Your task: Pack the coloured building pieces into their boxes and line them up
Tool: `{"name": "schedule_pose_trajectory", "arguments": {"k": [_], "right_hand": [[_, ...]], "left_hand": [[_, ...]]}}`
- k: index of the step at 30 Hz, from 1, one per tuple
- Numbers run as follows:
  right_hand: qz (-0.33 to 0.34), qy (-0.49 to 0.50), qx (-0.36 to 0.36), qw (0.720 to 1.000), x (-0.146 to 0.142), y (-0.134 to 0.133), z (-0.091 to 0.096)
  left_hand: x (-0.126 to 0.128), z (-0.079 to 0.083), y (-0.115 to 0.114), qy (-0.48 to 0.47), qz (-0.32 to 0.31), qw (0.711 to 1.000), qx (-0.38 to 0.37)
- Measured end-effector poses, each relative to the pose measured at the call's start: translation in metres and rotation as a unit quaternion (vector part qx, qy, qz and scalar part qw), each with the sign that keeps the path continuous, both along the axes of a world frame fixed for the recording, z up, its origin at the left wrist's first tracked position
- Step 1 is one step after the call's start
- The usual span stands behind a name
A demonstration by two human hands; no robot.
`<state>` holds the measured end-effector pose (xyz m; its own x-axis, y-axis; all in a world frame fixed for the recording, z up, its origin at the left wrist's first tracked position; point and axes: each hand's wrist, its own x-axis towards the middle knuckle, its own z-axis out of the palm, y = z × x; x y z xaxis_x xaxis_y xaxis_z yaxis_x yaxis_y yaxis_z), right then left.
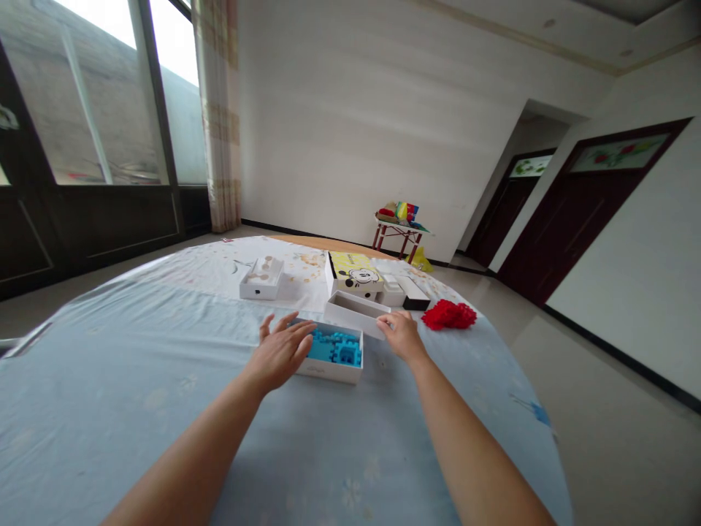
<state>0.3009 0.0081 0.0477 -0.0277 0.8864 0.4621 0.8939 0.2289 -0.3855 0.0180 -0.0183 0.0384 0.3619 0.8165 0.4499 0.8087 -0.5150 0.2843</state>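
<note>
My left hand (282,352) lies over the left end of a white box (329,371), fingers spread, covering part of it. Inside that box are light blue plastic building blocks (335,348). Just behind it is a second white box part (355,310), hollow side up, perhaps a lid. Its right end is pinched between the thumb and fingers of my right hand (401,334). To the right of my right hand lies a heap of red interlocking pieces (449,314).
A yellow box with a cartoon mouse (355,272) stands farther back. Nearby are a small white box (390,291), a black-and-white box (415,292) and, leftward, a white box with an insert (261,281). A patterned cloth (153,365) covers the round table; a small side table (402,230) stands beyond.
</note>
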Motion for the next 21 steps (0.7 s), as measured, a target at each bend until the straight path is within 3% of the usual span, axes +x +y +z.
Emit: {"name": "schedule_pose_trajectory", "arguments": {"k": [5, 14, 18, 21], "right_hand": [[0.007, 0.045, 0.022, 0.999, 0.014, -0.020, -0.005], [0.008, 0.070, -0.009, 0.997, 0.021, -0.024, -0.008], [0.008, 0.079, -0.002, 0.997, 0.022, -0.024, -0.007], [0.015, 0.092, 0.016, 0.996, 0.024, -0.024, -0.005]], "left_hand": [[0.004, 0.012, -0.003, 0.025, 0.007, 1.000, 0.011], [0.004, 0.001, 0.008, 0.031, 0.048, 0.998, 0.017], [0.011, 0.010, 0.007, -0.002, 0.010, 1.000, 0.014], [0.010, 0.019, 0.005, -0.036, 0.032, 0.998, 0.039]]}}
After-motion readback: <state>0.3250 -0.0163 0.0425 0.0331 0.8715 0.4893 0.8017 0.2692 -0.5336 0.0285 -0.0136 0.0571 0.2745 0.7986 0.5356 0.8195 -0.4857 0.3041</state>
